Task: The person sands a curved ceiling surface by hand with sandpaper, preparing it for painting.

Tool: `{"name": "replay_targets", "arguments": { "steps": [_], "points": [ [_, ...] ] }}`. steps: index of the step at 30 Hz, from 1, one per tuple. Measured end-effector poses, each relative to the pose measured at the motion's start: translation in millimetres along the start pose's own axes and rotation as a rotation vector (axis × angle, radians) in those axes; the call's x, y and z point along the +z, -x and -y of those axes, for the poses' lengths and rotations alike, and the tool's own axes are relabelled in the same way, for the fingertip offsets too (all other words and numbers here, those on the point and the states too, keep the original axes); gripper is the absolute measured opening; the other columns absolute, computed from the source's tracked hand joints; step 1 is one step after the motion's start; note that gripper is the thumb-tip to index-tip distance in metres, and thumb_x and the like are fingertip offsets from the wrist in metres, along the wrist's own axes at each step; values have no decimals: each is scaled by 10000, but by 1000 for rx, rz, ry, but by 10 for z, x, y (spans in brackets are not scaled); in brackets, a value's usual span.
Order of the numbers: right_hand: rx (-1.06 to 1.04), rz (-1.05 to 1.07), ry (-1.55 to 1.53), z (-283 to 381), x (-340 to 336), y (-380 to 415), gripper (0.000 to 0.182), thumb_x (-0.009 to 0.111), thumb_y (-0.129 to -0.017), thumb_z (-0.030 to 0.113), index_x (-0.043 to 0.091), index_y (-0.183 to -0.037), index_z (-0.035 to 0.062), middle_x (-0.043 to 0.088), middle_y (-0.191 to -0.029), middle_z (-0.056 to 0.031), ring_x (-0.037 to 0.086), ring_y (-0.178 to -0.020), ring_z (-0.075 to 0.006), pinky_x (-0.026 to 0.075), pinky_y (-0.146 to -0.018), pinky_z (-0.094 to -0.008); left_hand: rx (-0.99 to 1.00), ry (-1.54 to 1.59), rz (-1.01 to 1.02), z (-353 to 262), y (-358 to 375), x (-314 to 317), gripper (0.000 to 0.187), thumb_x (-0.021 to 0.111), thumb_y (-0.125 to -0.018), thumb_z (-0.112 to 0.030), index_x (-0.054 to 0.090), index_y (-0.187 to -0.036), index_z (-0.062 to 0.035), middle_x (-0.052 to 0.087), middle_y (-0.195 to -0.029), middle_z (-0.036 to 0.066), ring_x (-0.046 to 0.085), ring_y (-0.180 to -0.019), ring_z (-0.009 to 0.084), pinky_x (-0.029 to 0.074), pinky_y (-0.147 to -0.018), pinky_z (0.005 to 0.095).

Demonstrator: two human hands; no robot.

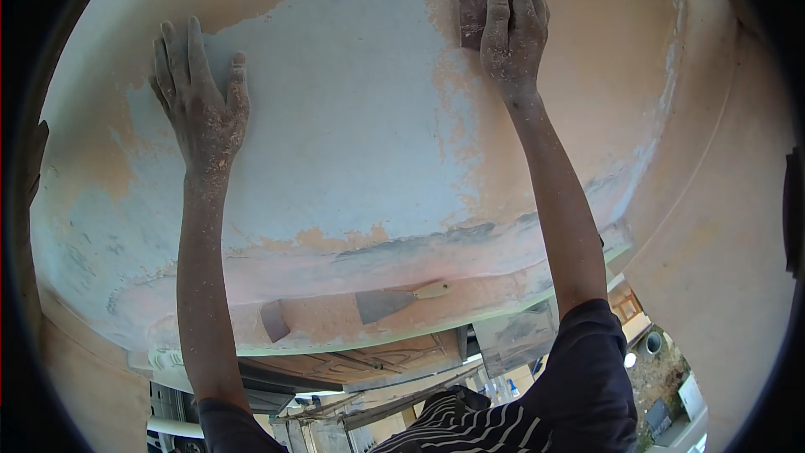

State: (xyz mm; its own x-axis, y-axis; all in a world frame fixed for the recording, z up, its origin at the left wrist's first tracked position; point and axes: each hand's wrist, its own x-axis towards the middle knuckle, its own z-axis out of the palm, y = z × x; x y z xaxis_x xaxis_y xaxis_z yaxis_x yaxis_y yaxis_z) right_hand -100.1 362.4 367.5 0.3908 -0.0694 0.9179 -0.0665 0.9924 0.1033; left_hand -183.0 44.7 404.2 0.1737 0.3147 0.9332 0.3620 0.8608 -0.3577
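Note:
My left hand (201, 105) lies flat on the large curved surface (352, 109), its dusty fingers spread and holding nothing. At the upper right, my right hand (513, 33) is closed round a dark sanding piece (473, 15) and presses it to the same surface. Pale blue-grey filler with ragged orange-tan edges spreads between the two hands. Flecks of dust cover both hands and wrists.
On the ledge below lie a scraper (386, 305) with a light handle and a small dark rectangular piece (275, 320). Under the ledge are carved wooden panels (360, 362). A round container (653, 341) stands on the ground at lower right.

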Motion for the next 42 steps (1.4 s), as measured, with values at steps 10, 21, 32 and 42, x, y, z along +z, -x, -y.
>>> {"name": "replay_targets", "arguments": {
  "steps": [10, 21, 32, 42],
  "points": [
    [862, -366, -525, -6, -149, -12, 259, 370, -986, 166, 530, -870, -2, 589, -750, -47, 526, -651, -86, 467, -702, -270, 973, 429, 611, -1784, 561, 132, 689, 433, -889, -551, 258, -1438, -173, 144, -1524, 58, 105, -1406, 229, 82, -1153, 432],
    [612, -275, -595, -8, -52, 44, 224, 361, -981, 125, 498, -851, 6, 580, -635, -34, 501, -560, -63, 397, -990, -363, 300, 266, 85, -953, -563, 290, 678, 487, -864, -565, 313, -1416, -212, 204, -1504, 68, 156, -1391, 275, 142, -1128, 520],
    [602, -268, -519, 10, -74, 51, 216, 369, -970, 102, 498, -831, -2, 566, -633, -32, 494, -557, -76, 340, -1047, -435, 397, 291, 148, -1417, -580, 301, 725, 455, -879, -554, 276, -1422, -109, 181, -1506, 107, 124, -1399, 266, 99, -1146, 466],
    [565, -161, -458, -26, -88, 105, 261, 382, -975, 144, 573, -928, -27, 624, -901, -118, 591, -924, -186, 368, -1018, -407, 814, 394, 623, -1484, 1485, -133, 627, 422, -898, -533, 265, -1435, -252, 159, -1517, -5, 123, -1399, 215, 38, -1160, 430]
  ]
}}
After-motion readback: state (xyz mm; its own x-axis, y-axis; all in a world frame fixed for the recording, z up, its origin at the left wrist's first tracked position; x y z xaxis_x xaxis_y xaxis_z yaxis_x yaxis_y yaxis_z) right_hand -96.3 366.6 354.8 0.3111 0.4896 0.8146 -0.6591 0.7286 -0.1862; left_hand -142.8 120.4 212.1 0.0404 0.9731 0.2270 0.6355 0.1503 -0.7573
